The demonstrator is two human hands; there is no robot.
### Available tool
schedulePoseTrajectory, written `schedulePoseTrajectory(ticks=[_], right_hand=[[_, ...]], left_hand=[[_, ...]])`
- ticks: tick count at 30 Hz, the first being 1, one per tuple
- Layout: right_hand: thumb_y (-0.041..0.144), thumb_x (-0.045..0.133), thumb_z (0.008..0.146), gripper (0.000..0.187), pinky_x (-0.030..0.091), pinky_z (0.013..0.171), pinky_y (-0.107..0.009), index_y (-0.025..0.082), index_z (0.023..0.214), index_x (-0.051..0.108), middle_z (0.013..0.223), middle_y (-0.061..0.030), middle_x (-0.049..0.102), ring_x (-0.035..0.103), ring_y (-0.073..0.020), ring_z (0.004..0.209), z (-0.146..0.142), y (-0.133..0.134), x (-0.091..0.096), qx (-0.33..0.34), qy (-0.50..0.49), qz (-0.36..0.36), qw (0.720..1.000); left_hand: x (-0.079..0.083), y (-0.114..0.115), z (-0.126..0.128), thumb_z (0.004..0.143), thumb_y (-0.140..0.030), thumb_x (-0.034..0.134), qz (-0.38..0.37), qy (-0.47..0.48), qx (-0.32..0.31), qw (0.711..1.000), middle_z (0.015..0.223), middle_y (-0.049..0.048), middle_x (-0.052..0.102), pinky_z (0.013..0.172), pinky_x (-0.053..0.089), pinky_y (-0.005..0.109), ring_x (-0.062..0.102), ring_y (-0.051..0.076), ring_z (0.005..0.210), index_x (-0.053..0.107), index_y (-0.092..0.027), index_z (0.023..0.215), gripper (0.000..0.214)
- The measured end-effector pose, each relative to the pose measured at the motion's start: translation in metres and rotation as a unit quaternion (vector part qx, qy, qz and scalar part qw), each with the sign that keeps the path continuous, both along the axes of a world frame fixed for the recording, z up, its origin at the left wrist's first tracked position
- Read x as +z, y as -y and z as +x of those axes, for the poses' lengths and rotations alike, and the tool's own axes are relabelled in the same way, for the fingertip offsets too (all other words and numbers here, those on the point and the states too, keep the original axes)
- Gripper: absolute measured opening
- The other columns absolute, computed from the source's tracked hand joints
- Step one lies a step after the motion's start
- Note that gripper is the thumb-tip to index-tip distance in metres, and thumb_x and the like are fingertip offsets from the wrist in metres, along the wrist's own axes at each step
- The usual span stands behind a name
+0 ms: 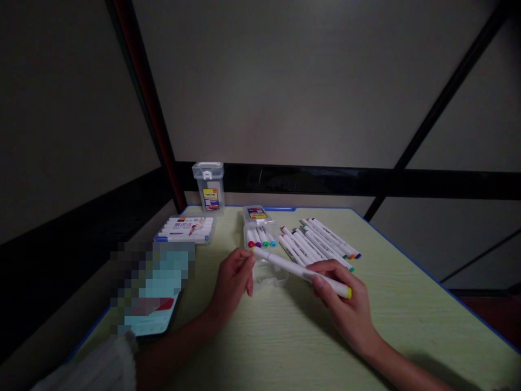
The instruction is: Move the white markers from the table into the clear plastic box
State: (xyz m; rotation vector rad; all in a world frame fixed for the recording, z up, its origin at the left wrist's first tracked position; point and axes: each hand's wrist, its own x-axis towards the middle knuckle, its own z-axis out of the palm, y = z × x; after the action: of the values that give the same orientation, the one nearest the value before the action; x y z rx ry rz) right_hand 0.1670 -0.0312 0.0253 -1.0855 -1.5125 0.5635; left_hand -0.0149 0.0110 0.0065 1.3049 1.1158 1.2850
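Note:
A white marker with yellow ends [287,264] is held above the table, slanting down to the right. My right hand [345,304] is closed around its lower right part. At the other end, the fingertips of my left hand [234,277] pinch the yellow tip. Just behind the marker lies a clear plastic case [260,215] with its lid [271,281] toward me, partly hidden by the marker and left hand. Several markers with coloured ends [261,237] are inside the case. To its right, several loose white markers [317,244] lie side by side on the table.
A closed clear box [209,187] stands upright at the back left. In front of it lies a flat pack of white markers [185,229]. A phone with a blurred screen [157,293] is at the left edge of the green table [301,347]. Dark-framed panels rise behind.

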Motion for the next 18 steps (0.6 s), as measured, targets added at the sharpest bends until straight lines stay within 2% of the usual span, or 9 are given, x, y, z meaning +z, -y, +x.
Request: schedulePoseTrajectory(ticks=[2,9,18], right_hand=[[0.029,0.055,0.076,0.014,0.031,0.038,-0.021,0.017,0.071,0.061,0.050,0.0025,0.051,0.042,-0.0098,0.043,-0.0003,0.0002,0.0001,0.002,0.007,0.007,1.000],[0.030,0.055,0.077,0.016,0.036,0.042,-0.021,0.017,0.071,0.062,0.051,0.0018,0.054,0.047,-0.0114,0.046,-0.0008,0.0000,-0.0015,0.003,0.029,0.022,0.999],[0.037,0.054,0.078,0.023,0.037,0.045,-0.023,0.017,0.070,0.063,0.055,-0.0005,0.057,0.048,-0.0132,0.050,-0.0018,-0.0043,-0.0080,0.016,0.016,0.000,1.000]], left_hand=[[-0.0002,0.0015,0.0012,0.073,-0.035,0.053,0.007,-0.011,-0.008,1.000,0.030,-0.0103,0.037,0.032,0.024,0.015,0.031,0.003,0.026,0.043,-0.018,0.058,0.025],[0.0037,0.0065,0.0039,0.073,-0.039,0.054,0.007,-0.008,-0.011,1.000,0.031,-0.0100,0.037,0.032,0.024,0.016,0.031,0.004,0.027,0.044,-0.018,0.058,0.028],[-0.0050,0.0025,0.0027,0.073,-0.041,0.055,0.032,0.007,-0.006,0.999,0.033,-0.0104,0.035,0.032,0.023,0.016,0.029,0.004,0.028,0.045,-0.018,0.058,0.030]])
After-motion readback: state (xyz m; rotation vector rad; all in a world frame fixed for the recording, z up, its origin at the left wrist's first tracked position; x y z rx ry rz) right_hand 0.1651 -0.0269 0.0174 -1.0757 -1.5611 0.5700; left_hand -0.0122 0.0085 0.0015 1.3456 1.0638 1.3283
